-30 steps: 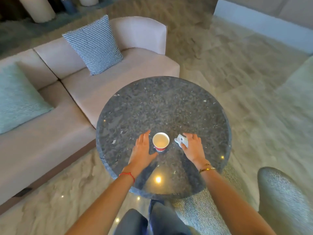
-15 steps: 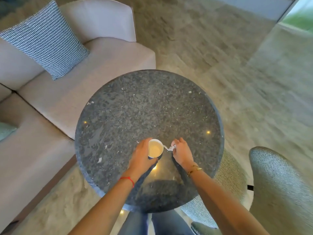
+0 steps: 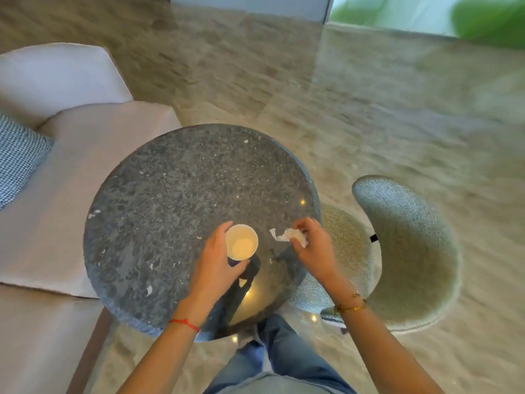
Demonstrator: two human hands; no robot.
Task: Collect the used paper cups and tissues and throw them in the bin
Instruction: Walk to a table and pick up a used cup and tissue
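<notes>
White paper cup (image 3: 241, 242) wrapped in my left hand (image 3: 218, 260), lifted off round grey speckled stone table (image 3: 176, 200). Crumpled white tissue (image 3: 289, 236) pinched in my right hand (image 3: 311, 245), just right of cup. Pickup step done, I judge. Next: find bin, none in view.

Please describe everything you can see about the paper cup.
The paper cup is small and round, with a white rim and a pale, creamy inside that looks empty. Its outer wall is mostly hidden. It stands upright with the mouth up, above the dark stone table. The left hand grips it around the side.
</notes>
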